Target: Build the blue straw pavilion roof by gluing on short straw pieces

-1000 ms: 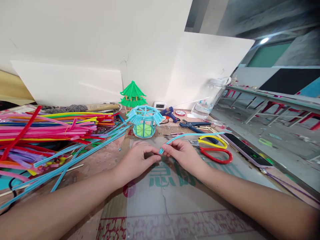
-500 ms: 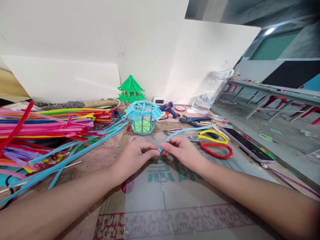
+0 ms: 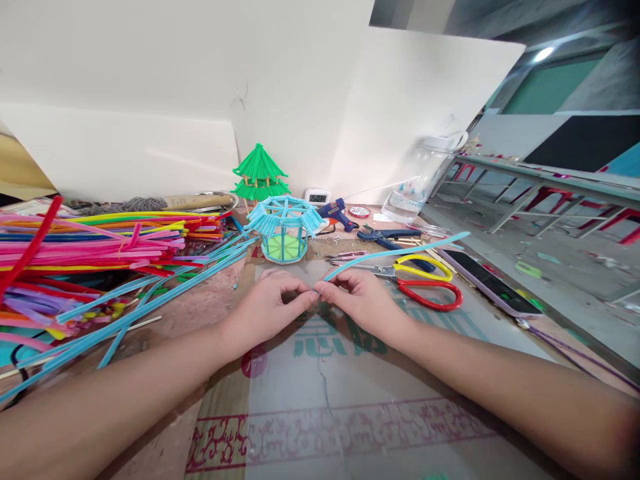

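Right now, one light blue pipe cleaner (image 3: 375,255) is up between the two hands, over the desk (image 3: 200,297). The left hand (image 3: 273,297) and the right hand (image 3: 367,297) each have thumb and finger pinching its near end; the very tip is hidden. Its long tail pokes out past the right hand, over the scissors (image 3: 386,271), toward the phone (image 3: 490,283).

Just past the hands stands a little blue pavilion (image 3: 283,245). It has posts, a green floor and a slanted roof all around, but the top shows bars with gaps. So it looks partly made, and the held piece isn't on it. Behind it, the green pagoda (image 3: 259,167) has two roofs and looks more finished.

A flat plastic sheet (image 3: 300,400) gives the arms room in front. On the left, a big pile of pipe cleaners (image 3: 100,257) crowds the arm. On the right, the phone lies by the desk's edge. A white board (image 3: 300,100) blocks the back.
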`<state>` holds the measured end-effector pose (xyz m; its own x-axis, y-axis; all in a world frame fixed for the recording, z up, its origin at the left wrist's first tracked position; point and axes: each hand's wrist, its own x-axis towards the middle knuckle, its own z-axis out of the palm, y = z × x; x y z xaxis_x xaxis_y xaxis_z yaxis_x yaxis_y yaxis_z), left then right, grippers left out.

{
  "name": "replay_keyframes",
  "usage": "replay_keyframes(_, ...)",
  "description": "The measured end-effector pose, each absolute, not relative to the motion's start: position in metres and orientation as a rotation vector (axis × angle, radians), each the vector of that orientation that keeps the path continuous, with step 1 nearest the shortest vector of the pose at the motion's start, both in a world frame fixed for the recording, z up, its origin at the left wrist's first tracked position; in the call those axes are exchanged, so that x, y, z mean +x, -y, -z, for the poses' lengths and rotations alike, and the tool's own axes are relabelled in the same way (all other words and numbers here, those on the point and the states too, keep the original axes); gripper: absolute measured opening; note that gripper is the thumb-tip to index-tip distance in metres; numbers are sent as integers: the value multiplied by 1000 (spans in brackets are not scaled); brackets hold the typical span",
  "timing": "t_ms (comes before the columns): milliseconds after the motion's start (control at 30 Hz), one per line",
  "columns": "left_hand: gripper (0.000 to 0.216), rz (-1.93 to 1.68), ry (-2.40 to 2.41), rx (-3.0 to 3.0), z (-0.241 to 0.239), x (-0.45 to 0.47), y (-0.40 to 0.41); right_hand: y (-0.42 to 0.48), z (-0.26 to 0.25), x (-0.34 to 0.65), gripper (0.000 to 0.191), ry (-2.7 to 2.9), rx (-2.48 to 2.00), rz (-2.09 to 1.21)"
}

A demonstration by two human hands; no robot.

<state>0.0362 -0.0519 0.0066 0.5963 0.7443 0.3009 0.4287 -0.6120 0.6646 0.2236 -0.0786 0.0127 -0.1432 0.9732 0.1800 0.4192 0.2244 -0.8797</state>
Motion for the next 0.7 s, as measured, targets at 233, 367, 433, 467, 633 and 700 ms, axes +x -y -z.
replay_keyframes(233,32,-769,-894,2262,-11,35,53,77,-15,226,32,1526,-1104,-1108)
replay_keyframes(367,32,-739,-857,2255,-11,36,54,76,-13,228,33,1554,-1113,-1096)
replay_keyframes(433,31,-723,-843,2273,-10,36,54,76,-12,228,35,1593,-1125,-1086)
replay_keyframes(467,30,-718,-839,2285,-9,36,54,76,-12,229,36,1607,-1131,-1089)
replay_keyframes(633,28,-729,-825,2324,-8,35,54,76,-11,229,38,1607,-1101,-1136)
replay_keyframes(700,28,-751,-826,2311,-8,35,54,77,-12,229,38,1565,-1060,-1184)
